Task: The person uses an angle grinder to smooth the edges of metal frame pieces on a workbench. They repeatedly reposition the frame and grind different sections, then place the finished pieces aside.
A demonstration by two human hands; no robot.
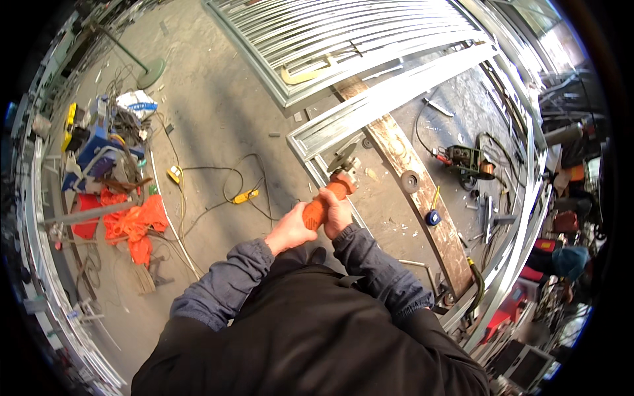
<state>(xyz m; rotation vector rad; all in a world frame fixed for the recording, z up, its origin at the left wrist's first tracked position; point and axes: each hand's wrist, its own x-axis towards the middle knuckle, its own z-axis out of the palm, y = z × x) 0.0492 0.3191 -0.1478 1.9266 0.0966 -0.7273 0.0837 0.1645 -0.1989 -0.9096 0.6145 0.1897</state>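
Observation:
Both my hands are wrapped round an orange angle grinder (316, 212) in front of my body. My left hand (292, 228) grips the rear of its body, and my right hand (338, 212) closes round it nearer the metal head. The grinding disc (343, 157) points away from me, beside the near corner of a silvery metal frame (305, 146). Whether the disc touches the frame I cannot tell. A worn wooden plank (401, 150) passes below the frame, bearing a loose dark disc (410, 181) and a blue tape measure (432, 217).
Yellow cable connectors (246, 197) and looping cords lie on the floor to my left. Beyond them are orange cloth (140, 221) and a blue machine (94, 135). A slatted metal panel (343, 33) with a yellow clamp (305, 74) is ahead. A wire spool (487, 167) sits right.

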